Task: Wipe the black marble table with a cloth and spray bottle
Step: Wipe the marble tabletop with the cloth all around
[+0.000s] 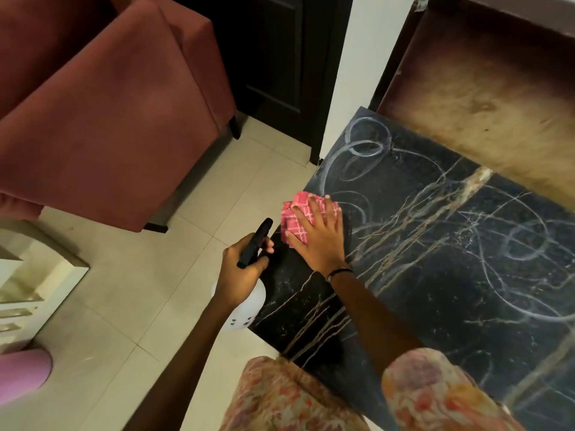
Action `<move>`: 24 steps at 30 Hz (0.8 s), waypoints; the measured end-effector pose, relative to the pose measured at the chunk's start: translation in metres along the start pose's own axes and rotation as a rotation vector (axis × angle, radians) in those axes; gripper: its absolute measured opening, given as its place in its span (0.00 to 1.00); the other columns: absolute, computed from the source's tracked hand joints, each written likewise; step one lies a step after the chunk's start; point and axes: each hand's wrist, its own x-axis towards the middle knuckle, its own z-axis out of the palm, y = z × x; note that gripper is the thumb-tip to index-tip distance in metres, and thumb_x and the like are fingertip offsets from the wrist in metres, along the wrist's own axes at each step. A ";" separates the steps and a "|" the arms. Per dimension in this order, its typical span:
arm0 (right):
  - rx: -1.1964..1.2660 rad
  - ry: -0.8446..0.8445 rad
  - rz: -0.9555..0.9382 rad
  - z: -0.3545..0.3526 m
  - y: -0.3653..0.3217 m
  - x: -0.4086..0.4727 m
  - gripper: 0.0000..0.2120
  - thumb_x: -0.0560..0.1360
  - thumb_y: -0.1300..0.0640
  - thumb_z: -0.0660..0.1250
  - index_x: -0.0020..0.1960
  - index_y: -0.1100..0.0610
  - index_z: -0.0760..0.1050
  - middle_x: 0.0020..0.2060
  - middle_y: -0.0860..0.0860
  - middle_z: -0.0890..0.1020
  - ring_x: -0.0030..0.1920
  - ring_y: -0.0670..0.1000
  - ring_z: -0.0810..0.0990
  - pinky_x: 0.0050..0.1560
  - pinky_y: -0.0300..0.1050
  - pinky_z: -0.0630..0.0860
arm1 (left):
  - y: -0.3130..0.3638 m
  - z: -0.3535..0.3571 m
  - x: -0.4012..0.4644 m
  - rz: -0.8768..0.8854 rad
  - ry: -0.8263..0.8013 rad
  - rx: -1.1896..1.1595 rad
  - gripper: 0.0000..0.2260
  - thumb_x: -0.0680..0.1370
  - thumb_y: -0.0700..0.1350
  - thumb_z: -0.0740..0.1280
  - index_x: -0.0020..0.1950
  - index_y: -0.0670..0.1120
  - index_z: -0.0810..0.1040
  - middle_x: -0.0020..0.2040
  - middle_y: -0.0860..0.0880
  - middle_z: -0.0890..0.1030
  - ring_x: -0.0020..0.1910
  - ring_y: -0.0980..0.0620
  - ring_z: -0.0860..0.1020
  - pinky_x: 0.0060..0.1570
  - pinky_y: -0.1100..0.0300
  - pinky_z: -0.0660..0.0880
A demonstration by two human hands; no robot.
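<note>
Her right hand [320, 241] lies flat, fingers spread, pressing the pink cloth [306, 213] at the tabletop's [435, 259] nine-o'clock edge. Chalky swirls run off toward three o'clock. Left hand [241, 272] grips the bottle [245, 309] just beside it, at seven o'clock.

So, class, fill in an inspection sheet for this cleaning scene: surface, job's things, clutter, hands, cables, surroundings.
Surface: black marble table with pale veins, covered in looping whitish smear marks.
Job's things: pink checked cloth lies near the table's left edge; spray bottle, white body and black trigger head, is held beside that edge.
Clutter: nothing seen on the table besides the cloth.
Hands: right hand presses flat on the cloth, fingers spread; left hand grips the bottle's neck.
Cables: nothing seen.
Surroundings: reddish-brown armchair on a pale tiled floor, dark door behind, brown stained surface beyond the table.
</note>
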 end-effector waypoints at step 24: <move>0.052 0.057 -0.128 -0.008 0.014 0.031 0.34 0.75 0.30 0.43 0.74 0.47 0.61 0.76 0.58 0.59 0.76 0.65 0.51 0.72 0.69 0.52 | 0.015 0.047 0.040 -0.065 0.005 -0.018 0.09 0.67 0.34 0.63 0.44 0.41 0.78 0.30 0.54 0.77 0.25 0.59 0.70 0.29 0.65 0.66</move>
